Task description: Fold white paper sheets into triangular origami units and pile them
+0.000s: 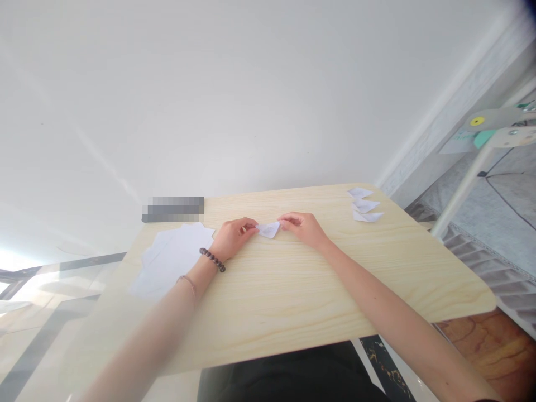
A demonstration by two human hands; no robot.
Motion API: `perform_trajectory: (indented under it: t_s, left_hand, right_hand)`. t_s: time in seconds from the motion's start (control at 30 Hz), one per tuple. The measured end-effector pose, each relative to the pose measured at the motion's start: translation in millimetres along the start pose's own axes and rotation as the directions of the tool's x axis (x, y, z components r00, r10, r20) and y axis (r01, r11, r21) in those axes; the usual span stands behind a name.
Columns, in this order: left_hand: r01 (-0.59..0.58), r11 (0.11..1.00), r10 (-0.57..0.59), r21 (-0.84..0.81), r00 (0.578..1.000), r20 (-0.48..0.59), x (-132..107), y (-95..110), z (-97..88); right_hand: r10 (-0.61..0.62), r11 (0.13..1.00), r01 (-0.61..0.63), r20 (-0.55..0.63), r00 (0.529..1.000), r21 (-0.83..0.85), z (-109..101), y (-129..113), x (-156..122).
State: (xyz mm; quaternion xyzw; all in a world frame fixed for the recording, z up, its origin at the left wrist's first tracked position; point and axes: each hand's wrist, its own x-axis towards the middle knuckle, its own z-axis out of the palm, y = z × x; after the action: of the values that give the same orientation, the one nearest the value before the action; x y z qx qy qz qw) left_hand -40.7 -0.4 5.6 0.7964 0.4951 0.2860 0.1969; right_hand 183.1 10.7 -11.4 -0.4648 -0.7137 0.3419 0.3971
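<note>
A small folded white paper piece (pixel 268 229) lies on the light wooden table (pixel 293 290), near its far middle. My left hand (pixel 233 237) pinches the piece's left end with closed fingers; a dark bead bracelet sits on that wrist. My right hand (pixel 302 226) pinches the right end the same way. Both forearms reach in from the near edge.
A stack of white paper sheets (pixel 170 258) lies at the table's left. Three folded paper pieces (pixel 364 206) sit in a row at the far right corner. A blurred dark object (pixel 172 210) rests at the far left edge. A white stand (pixel 464 187) rises beyond the right side.
</note>
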Motion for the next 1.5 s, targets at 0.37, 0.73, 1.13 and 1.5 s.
perform_trajectory:
  t_s: [0.37,0.73,1.13,1.5]
  left_hand:
    - [-0.019,1.0,0.019,-0.012,1.0,-0.01,-1,-3,1.4]
    - [-0.014,1.0,0.014,0.01,0.999,0.034,1,-1,2.8]
    - [-0.146,0.984,0.141,0.098,0.988,0.056,0,-4,6.6]
    - [-0.246,0.937,0.218,0.249,0.967,0.134,-8,-1,7.6]
  right_hand:
    - [0.08,0.993,-0.076,-0.042,0.996,0.088,1,-2,1]
    - [0.171,0.983,-0.161,-0.118,0.978,0.092,-2,-8,2]
    - [0.264,0.964,-0.258,-0.122,0.957,0.065,-19,-3,2]
    - [0.334,0.94,-0.34,-0.162,0.929,-0.014,-75,-17,-23]
